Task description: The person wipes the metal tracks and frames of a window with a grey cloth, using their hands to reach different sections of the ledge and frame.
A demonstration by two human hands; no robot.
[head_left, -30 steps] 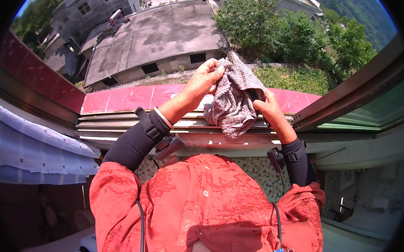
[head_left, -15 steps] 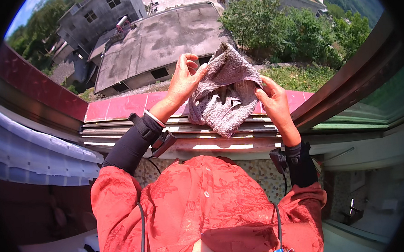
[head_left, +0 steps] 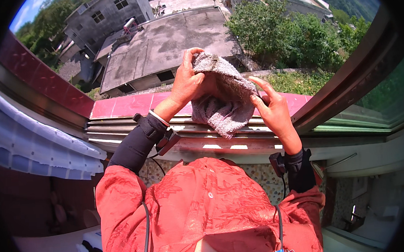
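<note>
A greyish-mauve, fuzzy cleaning cloth [head_left: 232,119] hangs in loose folds over the window track, between my two hands. My left hand [head_left: 187,82] has its fingers curled round the cloth's upper left edge and keeps it raised. At the cloth's right edge is my right hand [head_left: 273,109], its thumb against the fabric and its index finger stretched along the far side. The cloth's middle sags into a shaded hollow. Some of the right hand's fingertips are hidden.
Metal window tracks [head_left: 131,126] run beneath the cloth, with a red tiled ledge [head_left: 121,107] beyond them. A brown window frame [head_left: 349,83] stands at the right, a pale blue curtain [head_left: 39,142] at the left. Outside lie a flat concrete roof [head_left: 172,39] and trees [head_left: 284,36].
The cloth's upper corner has folded down and its middle has sunk into a hollow. My left hand has shifted along its upper edge; the right index finger has straightened.
</note>
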